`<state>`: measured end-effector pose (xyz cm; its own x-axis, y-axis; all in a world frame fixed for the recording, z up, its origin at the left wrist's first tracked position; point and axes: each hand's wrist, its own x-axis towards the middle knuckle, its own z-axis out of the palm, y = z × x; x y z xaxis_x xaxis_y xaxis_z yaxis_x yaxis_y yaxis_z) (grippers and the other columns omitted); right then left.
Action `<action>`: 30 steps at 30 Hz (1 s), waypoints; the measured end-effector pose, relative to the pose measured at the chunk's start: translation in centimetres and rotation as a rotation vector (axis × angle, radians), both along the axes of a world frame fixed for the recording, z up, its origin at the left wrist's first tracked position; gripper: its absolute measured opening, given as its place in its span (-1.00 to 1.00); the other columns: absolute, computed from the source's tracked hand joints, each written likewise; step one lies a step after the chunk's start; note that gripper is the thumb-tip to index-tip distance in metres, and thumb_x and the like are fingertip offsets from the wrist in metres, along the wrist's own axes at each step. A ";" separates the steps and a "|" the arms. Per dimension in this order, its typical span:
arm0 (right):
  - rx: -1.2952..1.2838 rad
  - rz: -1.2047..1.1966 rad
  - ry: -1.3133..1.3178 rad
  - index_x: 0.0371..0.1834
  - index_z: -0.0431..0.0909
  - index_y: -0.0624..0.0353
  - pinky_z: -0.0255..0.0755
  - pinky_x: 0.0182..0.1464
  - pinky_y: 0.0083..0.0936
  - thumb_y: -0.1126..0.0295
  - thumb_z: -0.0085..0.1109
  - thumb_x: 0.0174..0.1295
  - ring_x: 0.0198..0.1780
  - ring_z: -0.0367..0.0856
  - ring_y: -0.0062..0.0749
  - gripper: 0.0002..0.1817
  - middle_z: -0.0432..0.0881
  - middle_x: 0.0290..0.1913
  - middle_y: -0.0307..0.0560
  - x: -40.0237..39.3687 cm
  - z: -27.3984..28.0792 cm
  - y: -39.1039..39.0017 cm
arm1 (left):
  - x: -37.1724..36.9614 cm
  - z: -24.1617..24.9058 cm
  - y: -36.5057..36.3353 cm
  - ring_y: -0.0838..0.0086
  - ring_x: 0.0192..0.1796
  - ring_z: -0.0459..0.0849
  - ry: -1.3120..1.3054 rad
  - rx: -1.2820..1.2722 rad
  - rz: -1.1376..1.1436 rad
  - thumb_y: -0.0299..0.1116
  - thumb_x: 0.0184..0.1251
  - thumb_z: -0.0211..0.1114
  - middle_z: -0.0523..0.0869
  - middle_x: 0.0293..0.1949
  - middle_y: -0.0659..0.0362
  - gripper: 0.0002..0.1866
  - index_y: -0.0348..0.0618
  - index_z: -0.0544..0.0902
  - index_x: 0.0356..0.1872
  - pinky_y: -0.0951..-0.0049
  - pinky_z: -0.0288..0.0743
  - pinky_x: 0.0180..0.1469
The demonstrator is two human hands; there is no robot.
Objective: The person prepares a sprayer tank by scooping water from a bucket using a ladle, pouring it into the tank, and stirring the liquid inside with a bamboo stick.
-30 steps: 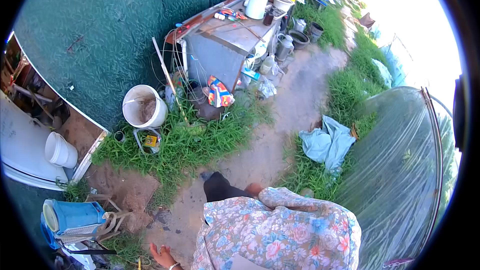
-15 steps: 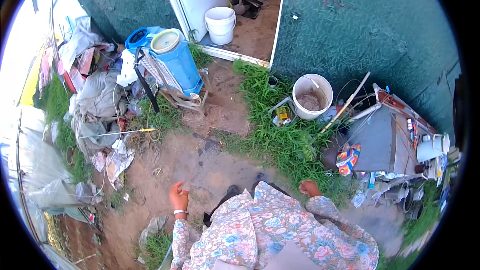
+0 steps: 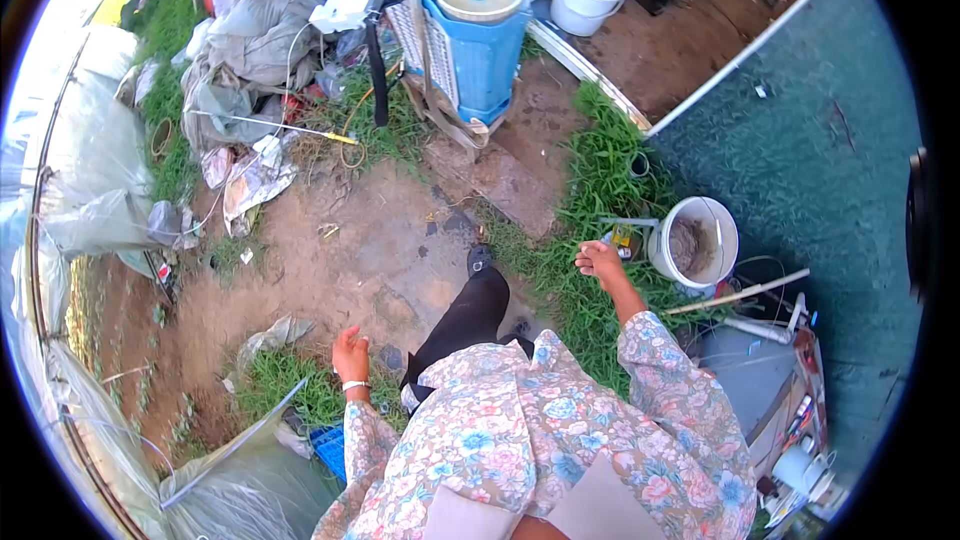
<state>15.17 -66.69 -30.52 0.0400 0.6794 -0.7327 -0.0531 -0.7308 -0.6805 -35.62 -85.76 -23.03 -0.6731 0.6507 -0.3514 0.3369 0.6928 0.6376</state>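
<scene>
My left hand (image 3: 351, 354), with a white band at the wrist, hangs over the dirt beside my left hip. Its fingers are loosely bent and apart, holding nothing. Out in front of my right side, my right hand (image 3: 598, 260) is held over the grass, fingers loosely curled with no object visible in them. Nearest to it is a white bucket (image 3: 729, 241) with brownish contents, not touched. A blue backpack sprayer (image 3: 482, 65) with a pale round lid stands ahead near the doorway.
Plastic sheets and cloth (image 3: 260, 35) are heaped at the upper left. A flat slab (image 3: 510, 190) lies before the doorway, where another white bucket (image 3: 583, 0) stands. A long stick (image 3: 745, 292) and a grey panel (image 3: 735, 360) are at right. Clear sheeting (image 3: 90, 170) lines the left.
My view has turned left and moved forward, with one leg stepping out. My right hand has swung forward and its fingers have loosened; the sprayer and buckets appear nearer or shifted right.
</scene>
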 end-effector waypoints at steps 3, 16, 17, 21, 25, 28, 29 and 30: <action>0.038 0.031 0.055 -0.06 0.50 0.18 0.52 -0.33 -0.56 0.37 0.01 0.30 -0.33 0.62 -0.49 -0.78 0.62 -0.30 -0.17 -1.5 2.4 3.9 | -0.9 0.5 7.0 0.31 -0.20 0.63 0.014 -0.060 -0.083 -0.46 -0.03 0.34 0.61 -0.09 0.04 -0.69 -0.16 0.64 -0.16 0.37 0.51 -0.12; -0.030 -0.347 -0.138 -0.12 0.52 0.20 0.51 -0.38 -0.59 0.37 0.03 0.27 -0.39 0.62 -0.52 -0.80 0.64 -0.33 -0.14 12.3 6.5 12.5 | -1.5 -0.9 29.4 0.39 -0.08 0.58 -0.054 -0.089 -0.235 -0.53 -0.01 0.27 0.66 -0.19 0.06 -0.71 -0.24 0.64 -0.17 0.41 0.41 0.03; -0.025 -0.337 -0.138 -0.12 0.52 0.20 0.51 -0.38 -0.60 0.38 0.04 0.26 -0.40 0.62 -0.53 -0.80 0.64 -0.34 -0.14 13.0 6.8 14.4 | 0.5 -0.1 30.2 0.42 -0.11 0.59 -0.090 -0.142 -0.217 -0.53 0.00 0.27 0.66 -0.21 0.07 -0.71 -0.27 0.64 -0.17 0.44 0.43 -0.01; -0.004 -0.186 -0.156 -0.18 0.55 0.22 0.51 -0.40 -0.61 0.41 0.03 0.21 -0.44 0.61 -0.54 -0.81 0.63 -0.36 -0.15 16.0 4.7 24.2 | 6.0 0.5 34.2 0.47 -0.18 0.62 -0.139 -0.246 -0.210 -0.53 0.03 0.25 0.68 -0.23 0.07 -0.69 -0.31 0.62 -0.13 0.51 0.48 -0.10; 0.043 0.154 -0.345 -0.20 0.57 0.23 0.49 -0.42 -0.57 0.39 0.07 0.16 -0.46 0.61 -0.54 -0.80 0.63 -0.43 -0.16 20.2 4.4 39.3 | 10.4 -2.4 39.3 0.43 -0.14 0.64 -0.165 -0.315 -0.304 -0.54 0.04 0.25 0.68 -0.16 0.03 -0.66 -0.32 0.59 -0.08 0.49 0.50 -0.09; 0.162 0.361 -0.496 -0.25 0.59 0.21 0.49 -0.42 -0.54 0.36 0.06 0.12 -0.52 0.60 -0.53 -0.79 0.63 -0.51 -0.15 24.4 2.7 50.2 | 21.4 2.9 44.9 0.39 -0.11 0.64 -0.208 -0.453 -0.441 -0.52 0.05 0.25 0.68 -0.12 0.03 -0.66 -0.30 0.59 -0.07 0.47 0.50 -0.05; 0.170 0.453 -0.551 -0.26 0.60 0.20 0.49 -0.42 -0.53 0.35 0.06 0.13 -0.53 0.61 -0.52 -0.79 0.64 -0.52 -0.14 25.5 2.9 53.5 | 24.5 4.1 46.6 0.37 -0.10 0.64 -0.227 -0.468 -0.500 -0.51 0.06 0.25 0.68 -0.13 0.04 -0.67 -0.29 0.60 -0.08 0.45 0.50 -0.04; 0.231 0.462 -0.591 -0.29 0.61 0.20 0.50 -0.41 -0.50 0.35 0.06 0.12 -0.54 0.61 -0.49 -0.80 0.64 -0.53 -0.12 26.6 1.9 56.1 | 27.1 4.8 47.8 0.35 -0.07 0.63 -0.164 -0.450 -0.588 -0.47 0.06 0.26 0.68 -0.13 0.06 -0.68 -0.24 0.62 -0.09 0.44 0.48 0.00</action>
<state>41.76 -10.55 -28.60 0.0554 0.8547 -0.5161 0.6398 -0.4272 -0.6388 -8.48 -37.94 -18.21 -0.1753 0.6565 -0.7337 0.6565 0.6333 0.4098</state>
